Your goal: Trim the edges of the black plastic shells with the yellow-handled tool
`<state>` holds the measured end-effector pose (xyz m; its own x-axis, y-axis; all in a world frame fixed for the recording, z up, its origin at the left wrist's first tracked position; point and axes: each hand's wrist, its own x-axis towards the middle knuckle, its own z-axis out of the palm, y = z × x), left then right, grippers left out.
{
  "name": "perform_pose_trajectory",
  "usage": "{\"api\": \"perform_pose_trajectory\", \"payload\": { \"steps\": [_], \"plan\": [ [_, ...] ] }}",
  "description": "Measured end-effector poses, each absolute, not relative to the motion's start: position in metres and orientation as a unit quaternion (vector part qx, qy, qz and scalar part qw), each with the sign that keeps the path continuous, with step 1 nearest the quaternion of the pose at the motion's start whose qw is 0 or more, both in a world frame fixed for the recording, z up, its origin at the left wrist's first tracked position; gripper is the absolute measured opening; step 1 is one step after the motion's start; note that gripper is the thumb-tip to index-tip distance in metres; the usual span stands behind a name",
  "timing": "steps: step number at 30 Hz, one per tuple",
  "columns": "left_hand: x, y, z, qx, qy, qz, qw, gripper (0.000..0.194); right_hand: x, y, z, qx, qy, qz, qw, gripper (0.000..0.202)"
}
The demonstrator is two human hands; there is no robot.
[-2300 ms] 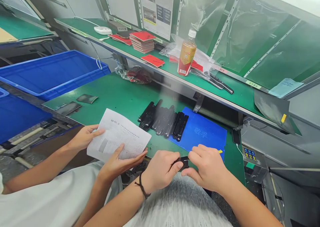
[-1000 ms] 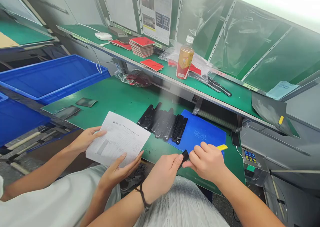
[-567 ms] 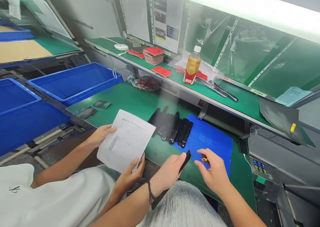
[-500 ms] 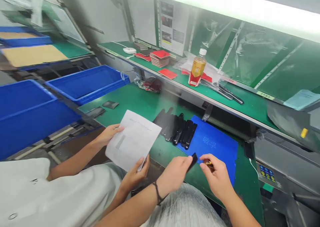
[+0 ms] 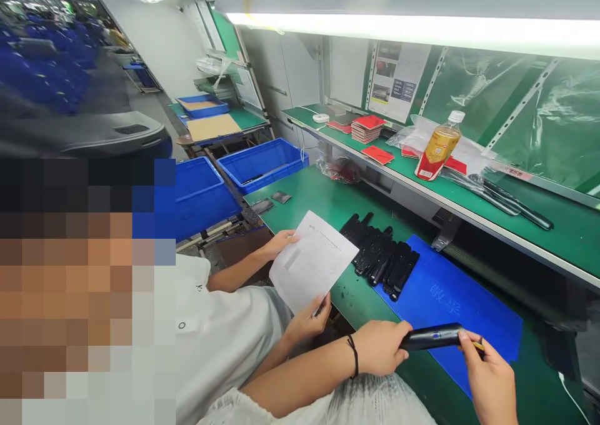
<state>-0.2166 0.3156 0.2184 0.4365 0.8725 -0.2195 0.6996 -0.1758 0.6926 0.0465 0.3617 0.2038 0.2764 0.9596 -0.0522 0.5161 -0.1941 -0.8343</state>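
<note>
My left hand [image 5: 382, 348], with a dark band at its wrist, grips one end of a black elongated device [image 5: 431, 336]. At the device's other end, the fingertips of my right hand [image 5: 490, 365] pinch it. A small yellow and dark item [image 5: 479, 348] shows between my right fingers, mostly hidden. Just beyond my hands lies a blue sheet [image 5: 473, 312] with faint writing. Several similar black pieces [image 5: 379, 253] lie side by side at the sheet's left edge, on the green table [image 5: 304, 190].
At left a person in a white shirt [image 5: 225, 331] holds a paper sheet [image 5: 312, 262]. The shelf [image 5: 506, 234] above carries a bottle [image 5: 439, 147], red cards [image 5: 368, 128] and plastic wrapping. Blue bins [image 5: 262, 162] stand beyond the table's left end.
The view has swung left and up, bringing the person's pixelated head into view. The black device is now seen lengthwise between my hands; my right fingers, earlier apart from it, now touch its end.
</note>
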Motion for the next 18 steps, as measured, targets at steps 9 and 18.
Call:
{"api": "perform_pose_trajectory", "payload": {
  "steps": [9, 18],
  "plan": [
    [-0.193, 0.339, 0.187, 0.778, 0.483, 0.093, 0.392, 0.046, 0.101, 0.353, 0.166, -0.79, -0.495, 0.194, 0.307, 0.047],
    [-0.209, 0.386, 0.137, 0.65, 0.682, 0.137, 0.306, 0.052, 0.141, 0.291, 0.136, -0.795, -0.457, 0.289, 0.277, 0.061]
  ]
}}
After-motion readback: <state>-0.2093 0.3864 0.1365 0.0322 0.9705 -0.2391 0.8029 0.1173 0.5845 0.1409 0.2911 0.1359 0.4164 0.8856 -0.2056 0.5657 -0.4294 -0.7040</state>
